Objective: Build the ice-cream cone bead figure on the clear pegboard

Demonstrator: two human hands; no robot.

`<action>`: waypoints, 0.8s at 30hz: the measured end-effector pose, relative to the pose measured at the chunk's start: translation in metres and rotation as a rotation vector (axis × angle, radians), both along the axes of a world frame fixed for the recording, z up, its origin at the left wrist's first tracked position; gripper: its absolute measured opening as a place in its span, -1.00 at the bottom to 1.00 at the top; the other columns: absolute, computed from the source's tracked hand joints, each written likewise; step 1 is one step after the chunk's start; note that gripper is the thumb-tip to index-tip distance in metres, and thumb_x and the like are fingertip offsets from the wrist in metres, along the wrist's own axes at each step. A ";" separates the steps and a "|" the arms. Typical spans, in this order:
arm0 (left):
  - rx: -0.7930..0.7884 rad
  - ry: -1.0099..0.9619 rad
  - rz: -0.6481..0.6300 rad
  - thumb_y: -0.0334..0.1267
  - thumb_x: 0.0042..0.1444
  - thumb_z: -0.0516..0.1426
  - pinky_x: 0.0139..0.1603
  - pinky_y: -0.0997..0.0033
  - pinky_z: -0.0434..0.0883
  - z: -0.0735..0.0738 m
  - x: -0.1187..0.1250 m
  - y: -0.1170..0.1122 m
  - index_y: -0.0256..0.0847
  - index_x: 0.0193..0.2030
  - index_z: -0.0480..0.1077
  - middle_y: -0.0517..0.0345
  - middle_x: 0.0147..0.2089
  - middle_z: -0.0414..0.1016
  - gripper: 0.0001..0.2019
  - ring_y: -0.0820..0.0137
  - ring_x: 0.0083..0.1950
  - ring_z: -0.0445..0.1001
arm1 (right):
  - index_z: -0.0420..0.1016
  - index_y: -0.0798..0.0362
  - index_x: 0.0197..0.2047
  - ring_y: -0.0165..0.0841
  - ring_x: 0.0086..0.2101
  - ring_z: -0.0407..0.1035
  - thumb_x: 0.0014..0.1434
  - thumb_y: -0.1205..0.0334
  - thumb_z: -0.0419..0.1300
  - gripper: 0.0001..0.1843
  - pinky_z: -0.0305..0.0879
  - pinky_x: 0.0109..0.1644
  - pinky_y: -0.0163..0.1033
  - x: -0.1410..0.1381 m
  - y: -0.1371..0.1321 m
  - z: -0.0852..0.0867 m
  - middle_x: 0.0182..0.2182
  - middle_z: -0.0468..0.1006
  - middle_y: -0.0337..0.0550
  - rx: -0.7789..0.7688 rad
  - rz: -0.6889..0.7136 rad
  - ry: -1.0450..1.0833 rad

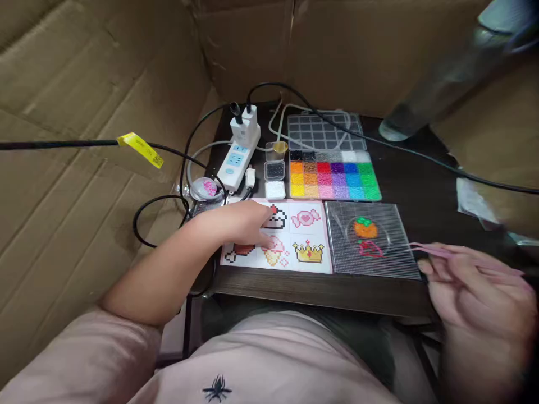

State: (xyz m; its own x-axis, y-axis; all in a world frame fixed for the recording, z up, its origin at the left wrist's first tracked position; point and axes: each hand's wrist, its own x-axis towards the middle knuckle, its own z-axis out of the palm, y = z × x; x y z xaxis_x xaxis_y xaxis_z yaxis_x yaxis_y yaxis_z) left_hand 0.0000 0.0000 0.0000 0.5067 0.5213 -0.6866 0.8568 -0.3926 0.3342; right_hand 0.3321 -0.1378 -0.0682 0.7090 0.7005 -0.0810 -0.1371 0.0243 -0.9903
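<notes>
My left hand (246,221) rests on a white sheet of pixel patterns (295,233), thumb and forefinger apart, holding nothing. It covers part of the sheet; a candy, a crown and an ice cream show. My right hand (475,286) grips pink tweezers (442,251), whose tips reach over the right edge of a clear pegboard (347,264). On the pegboard are an orange bead shape with a green top (365,228) and, below it, a red bead outline (370,248). Whether the tips hold a bead is too small to tell.
Behind the sheet lies a compartment box of coloured beads (334,177), its clear lid (324,132) folded back. Small boxes (275,189) stand left of it, near a white power strip (238,160). A black cable (328,115) crosses above. Cardboard walls (337,50) enclose the table.
</notes>
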 end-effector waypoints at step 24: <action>-0.005 -0.001 0.000 0.08 0.10 0.23 -0.38 0.32 0.26 0.001 0.001 -0.002 -0.11 -0.08 0.39 0.26 -0.58 0.53 -0.63 0.25 -0.40 0.52 | 0.63 0.02 -0.60 -0.45 -0.65 0.16 -0.49 -0.02 0.67 -0.56 0.01 -0.53 -0.15 0.008 -0.005 -0.008 -0.59 0.54 0.00 0.036 0.056 -0.063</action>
